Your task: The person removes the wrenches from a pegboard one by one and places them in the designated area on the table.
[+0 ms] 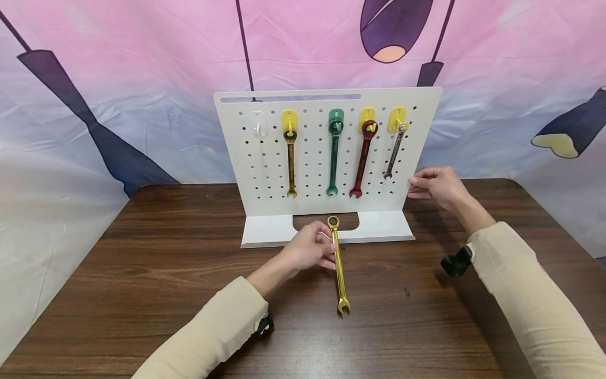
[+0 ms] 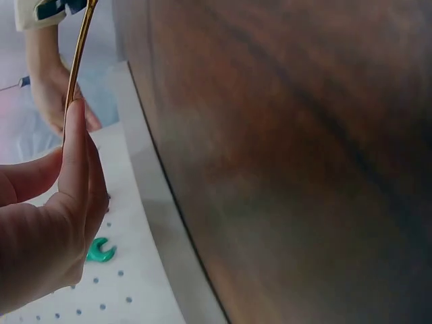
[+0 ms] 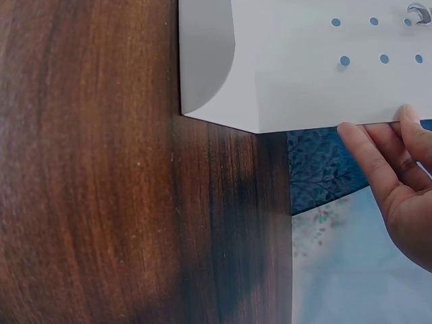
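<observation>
My left hand (image 1: 310, 247) pinches a gold combination wrench (image 1: 339, 268) between thumb and fingers. Its ring end points up toward the board and its open end angles down toward me, over the table. The left wrist view shows the wrench (image 2: 79, 54) edge-on in the fingers of the left hand (image 2: 50, 209). At the right edge of the white pegboard (image 1: 312, 173), my right hand (image 1: 440, 187) grips the rim. From the right wrist, the right hand's (image 3: 398, 175) thumb tip and fingertips show at the pegboard's edge (image 3: 304, 101).
On the pegboard hang a bronze-gold wrench (image 1: 291, 166), a green wrench (image 1: 334, 160), a red wrench (image 1: 362, 163) and a small dark metallic wrench (image 1: 394, 155). A white hook (image 1: 259, 129) at the left holds nothing. The board stands on a brown wooden table (image 1: 189, 273) before a patterned cloth (image 1: 165, 79).
</observation>
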A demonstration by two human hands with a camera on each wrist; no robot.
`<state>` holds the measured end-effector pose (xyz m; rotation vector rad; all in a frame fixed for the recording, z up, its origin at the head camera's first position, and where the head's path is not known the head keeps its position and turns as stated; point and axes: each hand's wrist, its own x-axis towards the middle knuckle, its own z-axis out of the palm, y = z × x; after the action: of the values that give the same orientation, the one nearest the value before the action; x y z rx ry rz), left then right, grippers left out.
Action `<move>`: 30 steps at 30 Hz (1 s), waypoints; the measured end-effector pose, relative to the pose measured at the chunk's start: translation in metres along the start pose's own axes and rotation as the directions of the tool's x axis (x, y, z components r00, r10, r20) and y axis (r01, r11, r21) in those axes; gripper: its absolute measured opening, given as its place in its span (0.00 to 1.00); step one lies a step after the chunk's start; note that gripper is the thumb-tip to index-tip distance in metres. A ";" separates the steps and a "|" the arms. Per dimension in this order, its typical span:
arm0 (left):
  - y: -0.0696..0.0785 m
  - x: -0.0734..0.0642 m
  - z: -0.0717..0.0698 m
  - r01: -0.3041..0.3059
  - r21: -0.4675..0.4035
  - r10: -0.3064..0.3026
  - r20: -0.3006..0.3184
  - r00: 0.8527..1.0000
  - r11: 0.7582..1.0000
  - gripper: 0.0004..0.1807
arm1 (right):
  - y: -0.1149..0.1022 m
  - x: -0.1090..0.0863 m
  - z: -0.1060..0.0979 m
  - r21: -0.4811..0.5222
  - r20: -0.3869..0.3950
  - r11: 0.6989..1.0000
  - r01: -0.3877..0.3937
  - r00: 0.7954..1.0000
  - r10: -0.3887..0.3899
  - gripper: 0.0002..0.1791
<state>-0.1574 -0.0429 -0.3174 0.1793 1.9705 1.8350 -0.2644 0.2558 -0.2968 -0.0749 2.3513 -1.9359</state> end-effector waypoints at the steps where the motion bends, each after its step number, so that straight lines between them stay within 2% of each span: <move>1: -0.001 0.000 0.001 0.007 -0.001 -0.007 0.007 1.000 1.000 0.09 | 0.000 0.000 0.000 -0.003 0.000 1.000 0.000 1.000 0.000 0.07; 6: -0.008 0.001 0.004 0.046 -0.004 -0.046 0.030 0.998 0.999 0.09 | 0.000 0.000 -0.001 -0.001 0.004 1.000 -0.002 1.000 0.002 0.07; 14: -0.014 0.001 0.006 0.101 -0.018 -0.101 0.034 0.994 0.995 0.09 | 0.000 0.001 -0.001 0.022 0.003 1.000 -0.008 1.000 0.008 0.06; 26: -0.017 0.003 0.009 0.125 0.104 -0.126 0.005 0.992 0.987 0.07 | -0.001 0.001 -0.001 -0.001 0.011 1.000 -0.006 1.000 0.006 0.06; 30: -0.018 0.004 0.009 0.129 0.107 -0.129 -0.007 0.992 0.986 0.07 | 0.000 0.001 -0.001 0.006 0.008 1.000 -0.004 1.000 0.004 0.07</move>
<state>-0.1535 -0.0353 -0.3361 0.0823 2.0320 1.6499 -0.2650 0.2564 -0.2963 -0.0775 2.3389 -1.9366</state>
